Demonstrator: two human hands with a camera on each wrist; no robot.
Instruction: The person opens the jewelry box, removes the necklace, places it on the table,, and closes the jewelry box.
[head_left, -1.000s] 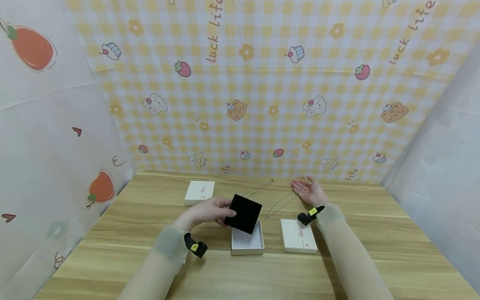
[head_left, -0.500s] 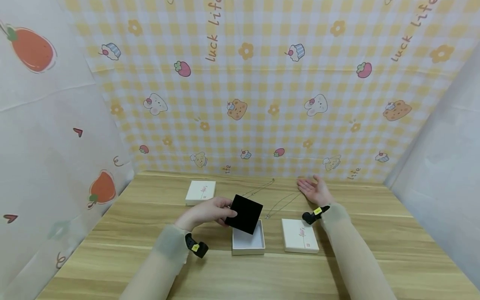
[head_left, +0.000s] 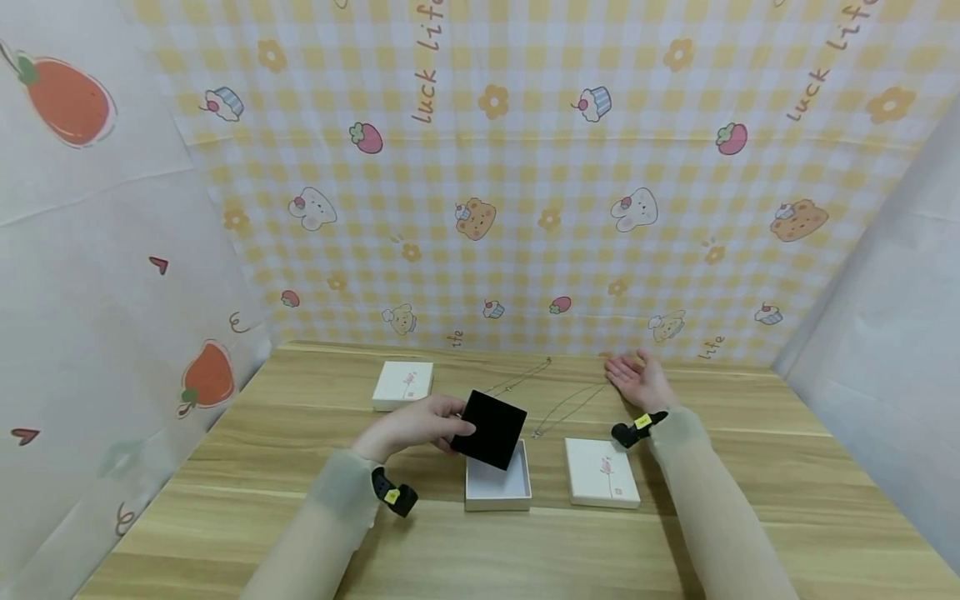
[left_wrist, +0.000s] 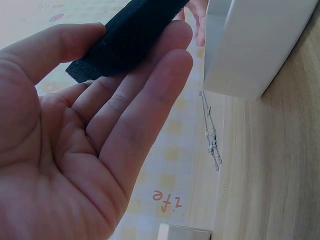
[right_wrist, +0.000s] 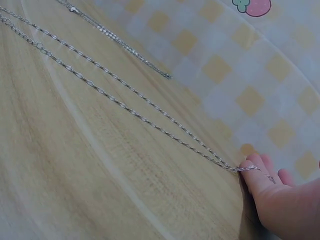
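Observation:
Between thumb and fingers, my left hand point(head_left: 420, 422) pinches a square black foam pad point(head_left: 491, 429), tilted over an open white box point(head_left: 497, 505). The left wrist view shows the pad's thick edge point(left_wrist: 125, 50) against the fingers. At the back right, my right hand point(head_left: 641, 385) is palm up with its fingers extended. A silver chain necklace point(right_wrist: 122, 105) loops over its index finger, and the two strands stretch left along the table. A second silver necklace point(right_wrist: 120, 42) lies behind, partly hidden by the pad in the head view.
A white box lid point(head_left: 602, 472) with a pink flower print lies right of the open box. Another printed white box point(head_left: 402, 383) stands at the back left. A checked cloth point(head_left: 517, 250) hangs right behind the wooden table point(head_left: 487, 558).
My right hand has moved a little to the right, the necklace end moving with it. The left hand and the foam pad have stayed in place over the box.

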